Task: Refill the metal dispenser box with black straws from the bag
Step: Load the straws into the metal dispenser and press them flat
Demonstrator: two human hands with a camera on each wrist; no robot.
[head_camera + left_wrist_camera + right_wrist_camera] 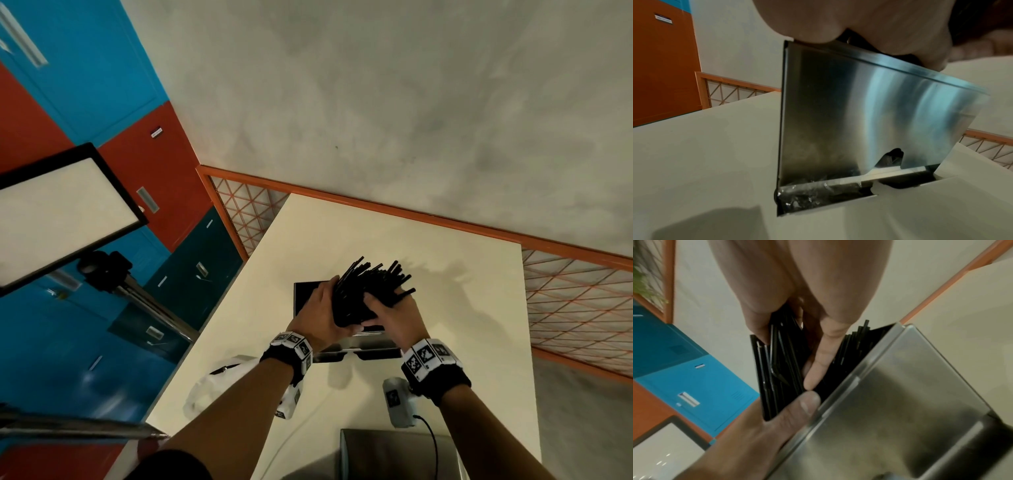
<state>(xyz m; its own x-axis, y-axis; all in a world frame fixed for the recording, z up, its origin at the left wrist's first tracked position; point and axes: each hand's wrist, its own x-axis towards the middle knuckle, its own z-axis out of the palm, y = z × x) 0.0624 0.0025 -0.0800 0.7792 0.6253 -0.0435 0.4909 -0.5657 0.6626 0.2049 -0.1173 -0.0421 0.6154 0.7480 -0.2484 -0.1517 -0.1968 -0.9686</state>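
the fingers (pixel 819 365) of the right hand (pixel 399 313) and those of the left hand (pixel 320 313) are curled around one thick bundle of black straws (pixel 368 286), which both hands hold together just above the open top of the metal dispenser box (pixel 356 346) on the tabletop (pixel 445 308). the lower ends seem to be already at the opening, while the upper ends fan out above the hands. the nearly empty bag (pixel 219 383) lies near the left forearm. i judge the task is well advanced: the bundle must yet go down inside the box.
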